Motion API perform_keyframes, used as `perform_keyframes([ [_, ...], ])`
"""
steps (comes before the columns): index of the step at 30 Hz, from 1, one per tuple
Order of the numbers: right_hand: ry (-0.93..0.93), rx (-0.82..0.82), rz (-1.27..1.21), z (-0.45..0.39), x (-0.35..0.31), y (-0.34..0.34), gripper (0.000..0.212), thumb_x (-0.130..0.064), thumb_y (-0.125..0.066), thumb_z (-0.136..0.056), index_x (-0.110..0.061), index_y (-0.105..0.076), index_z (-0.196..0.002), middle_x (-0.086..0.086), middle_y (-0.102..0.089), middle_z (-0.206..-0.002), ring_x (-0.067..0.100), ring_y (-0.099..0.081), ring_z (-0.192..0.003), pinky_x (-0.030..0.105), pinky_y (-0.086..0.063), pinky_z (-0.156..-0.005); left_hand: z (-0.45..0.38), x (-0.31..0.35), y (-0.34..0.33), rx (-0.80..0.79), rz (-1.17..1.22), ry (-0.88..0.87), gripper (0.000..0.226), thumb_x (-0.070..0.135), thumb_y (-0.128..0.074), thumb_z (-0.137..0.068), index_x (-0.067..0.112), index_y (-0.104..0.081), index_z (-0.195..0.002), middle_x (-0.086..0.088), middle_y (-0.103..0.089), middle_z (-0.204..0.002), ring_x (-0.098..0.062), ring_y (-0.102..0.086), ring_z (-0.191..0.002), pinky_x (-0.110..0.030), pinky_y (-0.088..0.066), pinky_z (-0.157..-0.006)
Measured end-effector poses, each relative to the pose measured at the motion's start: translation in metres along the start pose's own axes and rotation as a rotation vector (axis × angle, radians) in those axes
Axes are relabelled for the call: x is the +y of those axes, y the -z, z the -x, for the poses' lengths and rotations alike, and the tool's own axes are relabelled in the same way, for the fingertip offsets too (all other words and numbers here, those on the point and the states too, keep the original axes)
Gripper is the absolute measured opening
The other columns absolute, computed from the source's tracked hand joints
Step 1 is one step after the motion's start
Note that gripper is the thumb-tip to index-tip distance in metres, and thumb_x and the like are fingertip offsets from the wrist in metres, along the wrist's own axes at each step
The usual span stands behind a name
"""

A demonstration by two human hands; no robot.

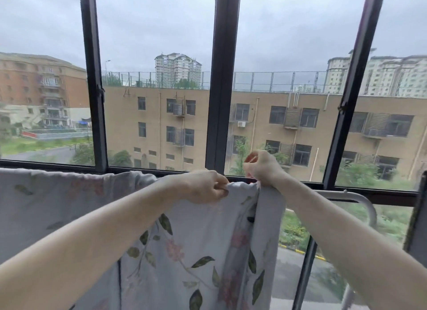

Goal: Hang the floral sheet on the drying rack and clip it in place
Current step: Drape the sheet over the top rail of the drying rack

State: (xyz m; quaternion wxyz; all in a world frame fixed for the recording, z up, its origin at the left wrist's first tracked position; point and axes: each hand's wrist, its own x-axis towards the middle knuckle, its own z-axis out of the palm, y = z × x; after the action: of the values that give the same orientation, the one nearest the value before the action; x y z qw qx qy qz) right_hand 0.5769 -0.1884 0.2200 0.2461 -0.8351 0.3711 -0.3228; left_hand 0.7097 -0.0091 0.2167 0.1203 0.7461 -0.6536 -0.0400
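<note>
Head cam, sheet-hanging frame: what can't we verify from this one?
- Clip: something pinkish at the right hand, fingers curled round it; too blurred to confirm.
- Rack rail under the floral sheet: covered by fabric; only the drying rack end shows at right.
- Left hand fingertips: buried in the pinched fold.
- Sheet's lower edge: cut off by the frame bottom.

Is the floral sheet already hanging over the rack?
Yes: the floral sheet drapes over the rack bar, both hands at its top edge.
</note>
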Motion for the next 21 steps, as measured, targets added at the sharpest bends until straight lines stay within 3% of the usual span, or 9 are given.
perform_keyframes([
  [3,0.277,0.222,-0.13,0.056,0.012,0.028,0.01,-0.017,-0.071,-0.092,-0.025,-0.065,-0.092,-0.012,-0.07,-0.088,0.0,-0.067,-0.079,0.011,-0.049,-0.068,-0.018,0.005,-0.012,0.032,-0.002,0.025,0.029,0.053,-0.056,-0.099,0.027,-0.062,-0.088,0.004,-0.064,-0.082,-0.021,-0.059,-0.08,-0.032,-0.045,-0.07],
  [7,0.357,0.257,-0.229,0.142,0.064,0.035,0.019,-0.016,-0.077,-0.089,-0.027,-0.061,-0.092,-0.013,-0.067,-0.086,0.007,-0.067,-0.082,0.014,-0.052,-0.068,-0.022,0.008,-0.007,-0.028,0.03,0.116,0.052,0.069,-0.049,-0.097,0.022,-0.052,-0.076,0.008,-0.05,-0.068,-0.015,-0.049,-0.066,-0.032,-0.04,-0.066],
  [10,0.152,0.062,-0.144,0.17,0.12,0.016,0.045,-0.059,-0.08,-0.078,-0.034,-0.057,-0.107,-0.017,-0.066,-0.099,0.003,-0.068,-0.081,0.024,-0.057,-0.066,-0.022,0.015,-0.003,-0.058,0.076,0.151,0.058,0.073,-0.044,-0.095,0.022,-0.048,-0.069,0.01,-0.045,-0.066,-0.011,-0.044,-0.061,-0.029,-0.037,-0.065],
  [12,0.058,-0.143,-0.1,0.174,0.149,-0.001,0.072,-0.083,-0.072,-0.066,-0.04,-0.051,-0.121,-0.02,-0.062,-0.111,0.002,-0.068,-0.086,0.028,-0.06,-0.072,-0.023,0.017,-0.003,-0.077,0.089,0.189,0.063,0.077,-0.044,-0.092,0.019,-0.062,-0.074,0.012,-0.051,-0.069,-0.008,-0.05,-0.065,-0.027,-0.042,-0.069],
  [13,0.045,-0.229,-0.098,0.174,0.158,-0.01,0.074,-0.084,-0.07,-0.067,-0.041,-0.053,-0.123,-0.021,-0.062,-0.114,0.003,-0.07,-0.087,0.03,-0.061,-0.074,-0.024,0.019,-0.003,-0.087,0.101,0.209,0.066,0.077,-0.044,-0.092,0.017,-0.069,-0.082,0.013,-0.055,-0.072,-0.007,-0.053,-0.067,-0.025,-0.044,-0.071],
  [14,0.05,-0.28,-0.101,0.172,0.163,-0.016,0.064,-0.08,-0.07,-0.072,-0.04,-0.059,-0.122,-0.021,-0.065,-0.114,0.003,-0.071,-0.085,0.032,-0.062,-0.074,-0.025,0.021,-0.003,-0.091,0.114,0.227,0.067,0.077,-0.046,-0.092,0.015,-0.071,-0.086,0.014,-0.055,-0.071,-0.006,-0.052,-0.066,-0.021,-0.043,-0.069],
  [17,0.104,-0.24,-0.077,0.162,0.168,-0.019,0.018,-0.047,-0.067,-0.094,-0.034,-0.076,-0.102,-0.02,-0.075,-0.098,-0.001,-0.073,-0.075,0.038,-0.063,-0.072,-0.026,0.029,-0.002,-0.092,0.131,0.262,0.059,0.074,-0.049,-0.091,0.022,-0.06,-0.068,0.013,-0.046,-0.066,-0.006,-0.043,-0.058,-0.019,-0.035,-0.058],
  [19,0.124,-0.201,-0.09,0.156,0.168,-0.011,0.015,-0.034,-0.064,-0.097,-0.029,-0.077,-0.091,-0.017,-0.076,-0.086,0.004,-0.072,-0.07,0.042,-0.062,-0.069,-0.023,0.03,0.0,-0.085,0.169,0.306,0.052,0.074,-0.052,-0.09,0.034,-0.066,-0.059,0.019,-0.049,-0.06,-0.002,-0.047,-0.057,-0.021,-0.037,-0.061],
  [21,0.152,-0.125,-0.16,0.152,0.167,0.006,0.02,-0.027,-0.062,-0.097,-0.026,-0.072,-0.08,-0.011,-0.072,-0.074,0.012,-0.067,-0.062,0.047,-0.06,-0.061,-0.021,0.028,0.002,-0.078,0.201,0.345,0.043,0.072,-0.054,-0.089,0.041,-0.075,-0.07,0.026,-0.056,-0.058,0.004,-0.052,-0.059,-0.019,-0.04,-0.064],
])
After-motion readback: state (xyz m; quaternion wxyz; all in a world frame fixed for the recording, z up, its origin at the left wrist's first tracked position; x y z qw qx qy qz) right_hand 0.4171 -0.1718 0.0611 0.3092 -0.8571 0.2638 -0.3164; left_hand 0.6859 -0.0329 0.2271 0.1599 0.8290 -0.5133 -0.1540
